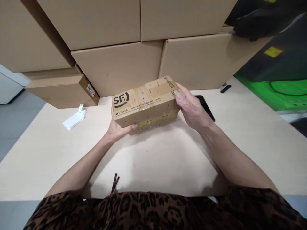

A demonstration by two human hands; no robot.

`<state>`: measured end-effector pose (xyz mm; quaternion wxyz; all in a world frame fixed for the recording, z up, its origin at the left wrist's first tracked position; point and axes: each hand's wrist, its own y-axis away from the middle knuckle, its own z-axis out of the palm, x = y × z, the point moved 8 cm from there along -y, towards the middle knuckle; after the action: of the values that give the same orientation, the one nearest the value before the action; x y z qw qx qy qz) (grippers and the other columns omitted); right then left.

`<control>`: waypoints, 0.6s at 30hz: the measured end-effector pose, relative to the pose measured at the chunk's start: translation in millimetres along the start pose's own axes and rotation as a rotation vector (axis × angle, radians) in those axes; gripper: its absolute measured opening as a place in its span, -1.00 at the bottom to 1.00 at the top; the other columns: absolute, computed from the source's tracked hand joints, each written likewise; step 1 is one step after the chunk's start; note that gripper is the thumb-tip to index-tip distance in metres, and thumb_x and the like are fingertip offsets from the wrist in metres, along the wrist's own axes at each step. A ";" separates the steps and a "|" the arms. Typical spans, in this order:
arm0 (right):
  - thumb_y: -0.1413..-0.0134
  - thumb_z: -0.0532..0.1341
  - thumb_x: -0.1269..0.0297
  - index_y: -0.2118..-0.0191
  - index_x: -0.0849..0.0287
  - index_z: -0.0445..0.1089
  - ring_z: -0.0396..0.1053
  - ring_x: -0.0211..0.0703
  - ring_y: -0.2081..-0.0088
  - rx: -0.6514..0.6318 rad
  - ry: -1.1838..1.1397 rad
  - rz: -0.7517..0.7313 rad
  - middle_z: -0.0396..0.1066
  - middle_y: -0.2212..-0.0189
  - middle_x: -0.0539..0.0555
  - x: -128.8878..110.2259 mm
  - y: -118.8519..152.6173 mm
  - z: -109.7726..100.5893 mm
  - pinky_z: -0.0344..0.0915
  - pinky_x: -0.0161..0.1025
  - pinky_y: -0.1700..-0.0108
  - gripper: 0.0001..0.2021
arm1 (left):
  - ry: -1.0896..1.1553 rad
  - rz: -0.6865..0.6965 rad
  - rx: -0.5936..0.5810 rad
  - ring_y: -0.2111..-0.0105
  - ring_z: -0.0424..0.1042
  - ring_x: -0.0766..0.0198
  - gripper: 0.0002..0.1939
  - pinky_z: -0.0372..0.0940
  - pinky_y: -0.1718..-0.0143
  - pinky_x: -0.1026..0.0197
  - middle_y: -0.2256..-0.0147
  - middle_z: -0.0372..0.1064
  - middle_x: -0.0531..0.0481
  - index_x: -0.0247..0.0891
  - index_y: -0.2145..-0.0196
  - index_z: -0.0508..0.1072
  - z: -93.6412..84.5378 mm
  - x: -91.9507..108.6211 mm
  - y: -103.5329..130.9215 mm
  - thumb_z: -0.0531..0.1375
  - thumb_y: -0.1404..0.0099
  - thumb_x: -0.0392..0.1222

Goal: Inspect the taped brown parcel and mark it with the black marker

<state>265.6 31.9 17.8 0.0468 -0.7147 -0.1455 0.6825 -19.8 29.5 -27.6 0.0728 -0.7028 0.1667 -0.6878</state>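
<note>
Between my two hands is a brown cardboard box [151,102] printed with "SF" and "SF EXPRESS", taped across the top and with a yellow strip along its near side. It is tilted, its top face turned partly toward me. My left hand [117,129] grips the left end, thumb along the near lower edge; its other fingers are mostly hidden behind the box. My right hand [190,107] holds the right end, thumb on the top corner. Close behind my right wrist lies a black flat object [205,107], perhaps a phone, partly covered by the hand.
Large cardboard cartons [115,68] are stacked along the back of the pale table [153,163]. A flatter carton [64,89] with a label stands at the left. White crumpled paper [74,118] lies before it. At the back right is a small black item [225,88].
</note>
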 end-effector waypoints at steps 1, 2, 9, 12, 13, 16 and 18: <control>-0.26 0.34 -0.40 -0.51 -0.15 0.31 0.35 0.31 -0.50 -0.001 0.020 -0.018 0.49 -0.42 0.07 -2.0 0.2 -1.0 0.22 0.39 -0.56 -0.17 | -0.005 -0.015 -0.006 -0.37 0.41 -0.35 0.23 0.17 -0.51 -0.44 -0.19 0.53 -0.31 -0.20 -0.42 0.27 0.6 1.5 0.6 0.71 0.10 0.09; -0.26 0.33 -0.41 -0.50 -0.15 0.32 0.32 0.31 -0.52 -0.001 0.040 -0.043 0.47 -0.44 0.07 -5.1 0.3 -1.9 0.22 0.39 -0.56 -0.17 | -0.002 -0.033 -0.014 -0.35 0.45 -0.35 0.18 0.23 -0.49 -0.42 -0.18 0.56 -0.31 -0.20 -0.41 0.30 1.6 2.4 1.3 0.68 0.04 0.13; -0.10 0.46 -0.40 -0.57 -0.25 0.21 0.30 0.37 -0.53 -0.138 0.152 -0.092 0.33 -0.54 0.03 -19.8 1.8 -2.6 0.29 0.45 -0.50 0.00 | 0.296 -0.207 0.008 -0.23 0.61 -0.34 0.07 0.54 -0.28 -0.23 -0.07 0.70 -0.25 -0.19 -0.35 0.44 9.9 -6.6 6.6 0.63 0.01 0.26; -0.01 0.54 -0.35 -0.61 -0.25 0.12 0.28 0.38 -0.54 -0.177 0.142 -0.065 0.28 -0.56 0.04 -16.1 2.4 -1.6 0.30 0.45 -0.48 0.12 | 0.386 -0.279 0.001 -0.21 0.63 -0.33 0.08 0.57 -0.25 -0.22 -0.02 0.74 -0.22 -0.20 -0.35 0.46 14.3 -11.1 7.9 0.64 0.04 0.26; 0.01 0.55 -0.34 -0.61 -0.25 0.12 0.26 0.38 -0.54 -0.169 0.138 -0.065 0.29 -0.56 0.04 -15.0 2.2 -1.9 0.30 0.45 -0.48 0.14 | 0.408 -0.292 -0.008 -0.21 0.64 -0.33 0.08 0.57 -0.25 -0.22 -0.01 0.74 -0.21 -0.21 -0.35 0.47 15.7 -11.9 7.9 0.64 0.03 0.24; 0.05 0.56 -0.31 -0.60 -0.25 0.14 0.23 0.40 -0.56 -0.128 0.141 -0.075 0.29 -0.56 0.03 -12.4 0.9 -3.4 0.30 0.46 -0.49 0.14 | 0.432 -0.304 -0.040 -0.20 0.65 -0.31 0.04 0.57 -0.25 -0.23 -0.06 0.72 -0.22 -0.19 -0.35 0.47 18.2 -12.8 6.1 0.65 0.00 0.19; 0.05 0.57 -0.30 -0.60 -0.25 0.16 0.21 0.42 -0.56 -0.119 0.150 -0.077 0.28 -0.56 0.03 -11.7 0.2 -3.9 0.28 0.48 -0.49 0.13 | 0.435 -0.301 -0.054 -0.20 0.65 -0.30 0.05 0.56 -0.27 -0.25 -0.08 0.71 -0.23 -0.15 -0.36 0.46 17.0 -12.9 4.0 0.65 0.00 0.24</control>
<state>269.2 29.0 29.3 0.0414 -0.7593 -0.2092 0.6148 -3.5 27.9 -41.8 -0.0867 -0.5572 0.0906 -0.8209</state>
